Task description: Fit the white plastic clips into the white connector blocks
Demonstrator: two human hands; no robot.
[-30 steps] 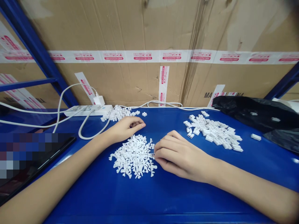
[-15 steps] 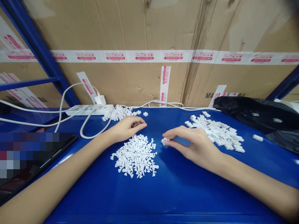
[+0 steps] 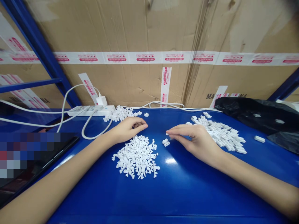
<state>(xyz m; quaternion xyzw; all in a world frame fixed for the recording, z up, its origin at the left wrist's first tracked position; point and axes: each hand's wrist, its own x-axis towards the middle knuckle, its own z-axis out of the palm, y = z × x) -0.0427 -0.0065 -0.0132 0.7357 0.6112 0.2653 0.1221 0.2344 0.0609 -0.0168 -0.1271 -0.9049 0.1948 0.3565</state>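
Observation:
My right hand (image 3: 193, 137) pinches a tiny white plastic piece (image 3: 167, 133) between thumb and fingertips; its exact shape is too small to make out. Just below those fingertips, a small white connector block (image 3: 165, 142) lies on the blue table. My left hand (image 3: 132, 128) is closed, thumb against curled fingers, and I cannot see whether anything is inside. It rests at the far edge of a heap of small branched white plastic pieces (image 3: 137, 158). Behind my right hand spreads a pile of white connector blocks (image 3: 224, 135).
More small white connectors (image 3: 121, 112) lie beside a power strip (image 3: 88, 110) with white cables at the back left. A black plastic bag (image 3: 252, 112) lies at the right, near a single white block (image 3: 259, 139). A dark-screened device (image 3: 63, 152) is at the left. Cardboard boxes (image 3: 130, 31) stand behind.
My right hand has let go of the connector block, which now lies on the table. The hand has moved slightly up and right and holds a tiny white piece. My left hand stays in place.

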